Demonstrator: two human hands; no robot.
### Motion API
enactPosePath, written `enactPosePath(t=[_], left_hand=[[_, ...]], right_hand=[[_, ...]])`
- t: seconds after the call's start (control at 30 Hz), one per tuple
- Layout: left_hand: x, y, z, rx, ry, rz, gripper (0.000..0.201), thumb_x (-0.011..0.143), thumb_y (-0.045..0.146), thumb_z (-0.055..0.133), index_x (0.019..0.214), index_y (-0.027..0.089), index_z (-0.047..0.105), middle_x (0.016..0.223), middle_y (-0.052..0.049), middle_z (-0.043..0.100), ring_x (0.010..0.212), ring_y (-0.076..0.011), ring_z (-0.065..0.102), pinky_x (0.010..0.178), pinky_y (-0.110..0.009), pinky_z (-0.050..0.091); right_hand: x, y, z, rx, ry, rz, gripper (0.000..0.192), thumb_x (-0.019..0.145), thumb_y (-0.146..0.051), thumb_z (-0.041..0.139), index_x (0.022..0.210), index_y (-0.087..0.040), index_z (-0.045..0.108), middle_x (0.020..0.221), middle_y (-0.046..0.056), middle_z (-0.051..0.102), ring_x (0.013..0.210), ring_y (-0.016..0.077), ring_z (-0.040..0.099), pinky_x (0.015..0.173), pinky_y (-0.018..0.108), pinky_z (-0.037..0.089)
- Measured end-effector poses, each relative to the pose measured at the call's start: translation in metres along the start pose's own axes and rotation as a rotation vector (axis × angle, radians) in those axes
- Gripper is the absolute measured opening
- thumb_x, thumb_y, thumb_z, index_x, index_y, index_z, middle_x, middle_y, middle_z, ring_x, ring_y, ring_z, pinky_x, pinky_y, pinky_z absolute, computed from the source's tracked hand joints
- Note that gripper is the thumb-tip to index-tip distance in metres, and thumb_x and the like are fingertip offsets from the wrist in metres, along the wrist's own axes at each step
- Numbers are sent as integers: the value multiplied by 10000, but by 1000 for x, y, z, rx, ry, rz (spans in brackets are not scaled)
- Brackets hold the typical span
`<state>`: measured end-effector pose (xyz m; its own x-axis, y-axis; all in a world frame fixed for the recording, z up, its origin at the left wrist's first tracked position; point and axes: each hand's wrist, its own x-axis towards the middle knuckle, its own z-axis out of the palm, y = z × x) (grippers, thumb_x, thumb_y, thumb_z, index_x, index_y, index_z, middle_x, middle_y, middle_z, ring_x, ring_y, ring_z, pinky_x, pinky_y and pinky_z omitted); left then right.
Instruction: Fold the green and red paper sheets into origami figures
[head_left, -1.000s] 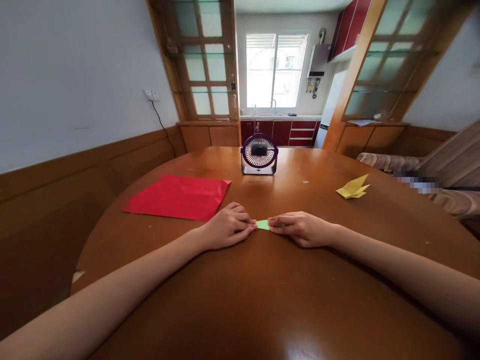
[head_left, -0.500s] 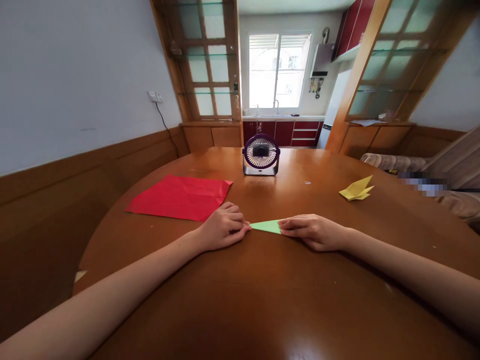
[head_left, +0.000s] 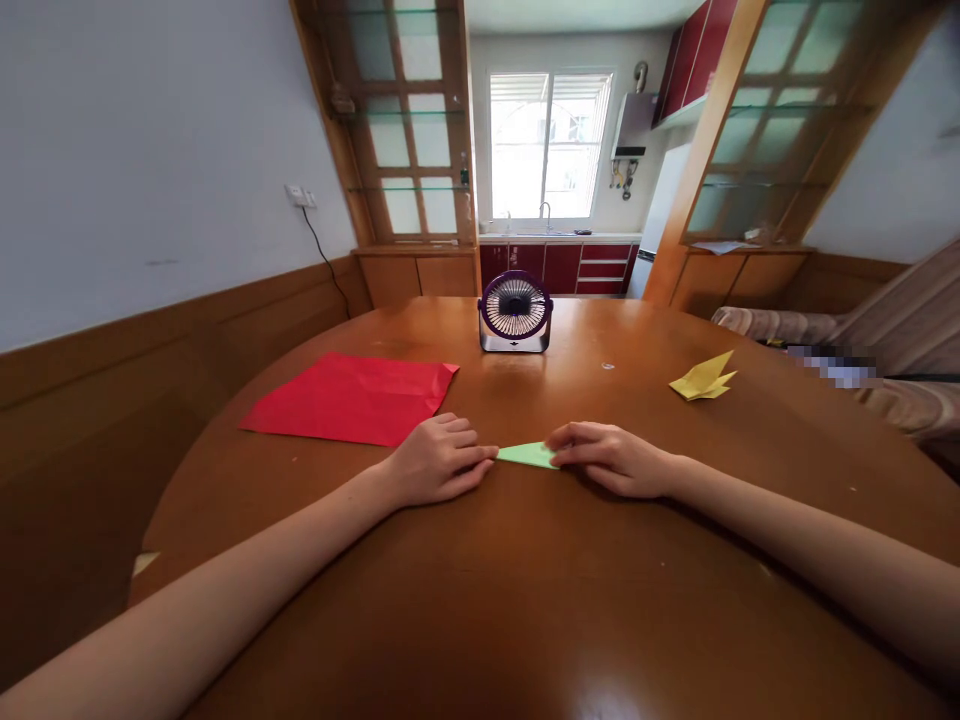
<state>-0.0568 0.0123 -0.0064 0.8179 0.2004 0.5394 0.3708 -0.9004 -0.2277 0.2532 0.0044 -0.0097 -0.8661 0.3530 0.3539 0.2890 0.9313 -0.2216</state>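
A light green folded paper (head_left: 523,455) lies on the table between my two hands, narrow at its left end and wider at its right. My left hand (head_left: 439,462) rests on the tabletop, its thumb and fingertips closed on the pointed left tip. At the wider end, my right hand (head_left: 611,460) has its thumb and fingers, slightly curled, on the paper's right edge. That edge is partly hidden under the fingers.
A red sheet of paper (head_left: 349,398) lies left, close behind my left hand. A small purple fan (head_left: 515,308) stands at the back of the round wooden table (head_left: 480,600). To the right sits a yellow folded paper (head_left: 703,378).
The fingers of my right hand have lifted and shifted slightly at the green paper's wide end. My left hand stays at the tip. The whole view has shifted a little.
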Motion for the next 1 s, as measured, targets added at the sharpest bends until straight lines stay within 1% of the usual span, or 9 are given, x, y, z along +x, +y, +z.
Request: enactPosePath(t=[0.07, 0.17, 0.27, 0.43, 0.63, 0.73, 0.8, 0.9, 1.0], left_hand=[[2, 1, 0, 10, -29, 8, 262, 955, 256, 466, 983, 176, 714, 673, -26, 587, 633, -145, 506, 594, -275, 379], [4, 3, 0, -12, -71, -46, 334, 970, 258, 438, 826, 172, 727, 668, -32, 544, 649, -146, 488, 602, -279, 370], [3, 3, 0, -87, -89, -152, 408, 980, 286, 435, 703, 167, 710, 692, -39, 540, 680, -142, 493, 633, -276, 385], [-3, 0, 1, -218, -48, -266, 364, 974, 322, 468, 756, 184, 724, 727, -39, 584, 717, -145, 533, 672, -277, 417], [1, 0, 5, -193, -39, -339, 363, 930, 319, 527, 630, 164, 658, 674, -32, 594, 672, -145, 536, 649, -278, 413], [3, 1, 8, -223, -49, -434, 212, 890, 343, 604, 814, 173, 706, 786, -34, 637, 734, -153, 569, 681, -279, 434], [2, 1, 9, -266, -65, -439, 178, 894, 335, 608, 936, 204, 721, 886, -37, 652, 822, -162, 589, 734, -284, 452], [1, 1, 10, -278, -70, -397, 181, 918, 308, 577, 951, 226, 734, 915, -37, 653, 849, -164, 591, 765, -291, 457], [1, 2, 9, -251, -43, -353, 187, 924, 295, 567, 927, 212, 735, 896, -39, 657, 814, -159, 588, 748, -290, 456]], right_hand=[[5, -4, 1, -52, -27, 20, 422, 938, -160, 397, 1339, -139, 527, 1371, 159, 524, 1150, 243, 533, 984, 441, 433], [11, -9, 3, -138, -97, 35, 470, 963, -185, 376, 1428, -140, 432, 1416, 152, 505, 1051, 252, 525, 949, 475, 416], [13, -11, 3, -173, -127, 39, 470, 968, -192, 376, 1431, -145, 438, 1403, 138, 527, 1012, 257, 512, 925, 469, 408], [13, -9, 0, -185, -137, 25, 472, 958, -192, 416, 1429, -187, 448, 1400, 117, 535, 1077, 260, 516, 960, 471, 366], [15, -5, 5, -73, -30, 40, 375, 972, -269, 466, 1327, -190, 561, 1332, 111, 591, 1099, 241, 523, 970, 442, 393], [14, -5, 8, -65, 12, 71, 361, 979, -312, 475, 1309, -201, 569, 1295, 115, 594, 1113, 234, 527, 985, 444, 406], [13, -5, 9, -82, 52, 101, 416, 973, -333, 490, 1367, -202, 507, 1320, 133, 558, 1176, 249, 503, 1017, 468, 394], [12, -5, 10, -86, 128, 155, 500, 958, -356, 516, 1423, -200, 422, 1332, 155, 532, 1224, 269, 479, 1025, 491, 401], [12, -5, 10, -69, 184, 121, 431, 953, -328, 527, 1369, -224, 477, 1241, 128, 590, 1142, 245, 538, 991, 468, 433]])
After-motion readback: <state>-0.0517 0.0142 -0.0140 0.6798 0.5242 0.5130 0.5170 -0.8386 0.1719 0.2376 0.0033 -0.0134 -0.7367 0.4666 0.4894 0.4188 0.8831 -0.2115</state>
